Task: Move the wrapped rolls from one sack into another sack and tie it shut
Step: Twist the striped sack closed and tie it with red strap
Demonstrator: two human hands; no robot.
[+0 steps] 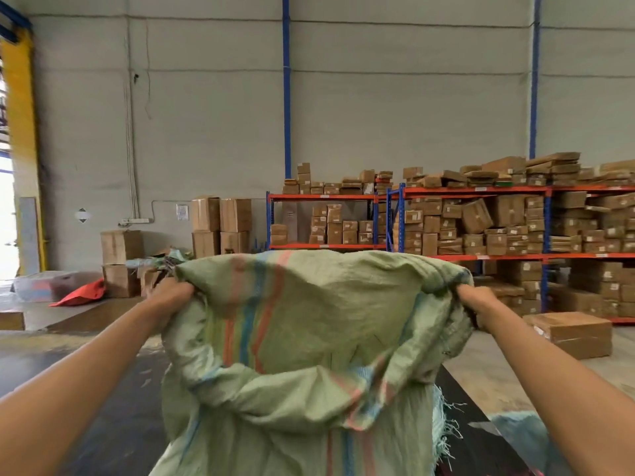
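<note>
A pale green woven sack [309,338] with red and blue stripes hangs in front of me, held up by its two upper corners. My left hand [171,295] grips the left corner of the sack's upper edge. My right hand [477,304] grips the right corner. A second layer of green sack cloth [292,451] lies below, with a frayed edge at the right. No wrapped rolls show; whatever is inside the sack is hidden by the cloth.
Orange and blue shelving [481,218] full of cardboard boxes lines the back wall. A loose carton [574,334] sits on the floor at right. Stacked boxes [220,225] and a red sheet [80,295] lie at back left. A bluish sack piece [519,438] lies at lower right.
</note>
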